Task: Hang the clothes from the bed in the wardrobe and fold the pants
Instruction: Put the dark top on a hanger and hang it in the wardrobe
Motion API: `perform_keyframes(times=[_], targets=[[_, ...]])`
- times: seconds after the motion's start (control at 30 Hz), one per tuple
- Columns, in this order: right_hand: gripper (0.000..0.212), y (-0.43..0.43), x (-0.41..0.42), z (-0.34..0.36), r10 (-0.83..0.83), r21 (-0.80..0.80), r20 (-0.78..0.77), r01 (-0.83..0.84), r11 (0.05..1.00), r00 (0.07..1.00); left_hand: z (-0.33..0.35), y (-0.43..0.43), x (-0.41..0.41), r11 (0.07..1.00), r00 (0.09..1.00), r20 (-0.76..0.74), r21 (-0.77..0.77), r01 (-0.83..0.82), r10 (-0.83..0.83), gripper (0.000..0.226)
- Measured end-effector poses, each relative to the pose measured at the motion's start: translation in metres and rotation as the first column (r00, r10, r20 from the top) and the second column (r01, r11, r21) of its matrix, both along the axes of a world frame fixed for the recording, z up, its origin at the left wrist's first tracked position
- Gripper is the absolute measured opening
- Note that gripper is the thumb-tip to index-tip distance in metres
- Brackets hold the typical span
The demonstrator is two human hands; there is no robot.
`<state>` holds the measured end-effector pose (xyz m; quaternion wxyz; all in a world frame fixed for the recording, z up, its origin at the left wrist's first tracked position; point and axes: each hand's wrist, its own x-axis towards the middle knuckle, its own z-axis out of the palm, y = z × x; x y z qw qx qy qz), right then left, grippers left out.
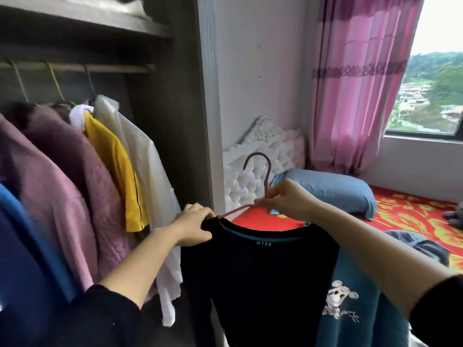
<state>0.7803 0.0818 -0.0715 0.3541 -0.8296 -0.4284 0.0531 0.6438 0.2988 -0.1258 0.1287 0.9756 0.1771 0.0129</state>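
Black shirt [258, 284] is up off the bed [413, 214], hanging in front of me between bed and wardrobe [175, 108], beside the open side of the wardrobe; pink hanger [269, 176] threaded through the neck, hook standing free above the collar; right hand [285, 199] pinches the hanger's neck just under the hook, fingers curled round the thin wire; left hand [194, 225] grips the shirt's shoulder at the hanger's far end, fingers closed on the cloth; shirt looks light and soft, limp knit, no shape of its own, likely to slide off a slim hanger arm if the shoulders sit uneven; hanger looks thin and a bit springy, so best carried by the stem below the hook, not by the arm; I judge the shoulder wants seating square before I let the cloth go; rail [75, 67] is up and to my left, with a white shirt [140, 151] and yellow shirt [117, 171] nearest the free end, room beyond them for one more hook; jeans [350, 304] with a mouse patch lie on the bed below my right arm, not yet folded
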Motion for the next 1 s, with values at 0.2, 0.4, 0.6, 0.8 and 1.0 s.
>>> perform_keyframes(times=[0.2, 0.4, 0.6, 0.8, 1.0], targets=[[0.033, 0.051, -0.001, 0.0, 0.037, -0.145, 0.068, -0.027, 0.989, 0.997, 0.035, 0.067, 0.023, 0.853, 0.971, -0.08, 0.497, -0.158, 0.227, 0.062], [0.04, 0.102, -0.001, 0.033, 0.021, -0.178, 0.194, 0.014, 0.984, 0.981, 0.078, 0.125, 0.033, 0.603, 0.929, 0.008, 0.759, -0.247, 0.371, 0.053], [0.041, 0.157, -0.006, 0.07, 0.007, -0.148, 0.365, 0.051, 0.988, 0.931, 0.1, 0.162, 0.016, 0.545, 0.959, 0.114, 0.802, -0.243, 0.26, 0.037], [0.03, 0.224, -0.016, 0.087, -0.034, -0.07, 0.408, 0.068, 0.995, 0.912, 0.122, 0.193, -0.008, 0.641, 0.961, 0.249, 0.719, -0.267, 0.121, 0.056], [0.012, 0.289, -0.022, 0.114, -0.048, -0.006, 0.509, 0.06, 0.998, 0.859, 0.138, 0.219, -0.017, 0.714, 0.954, 0.255, 0.639, -0.287, 0.155, 0.051]])
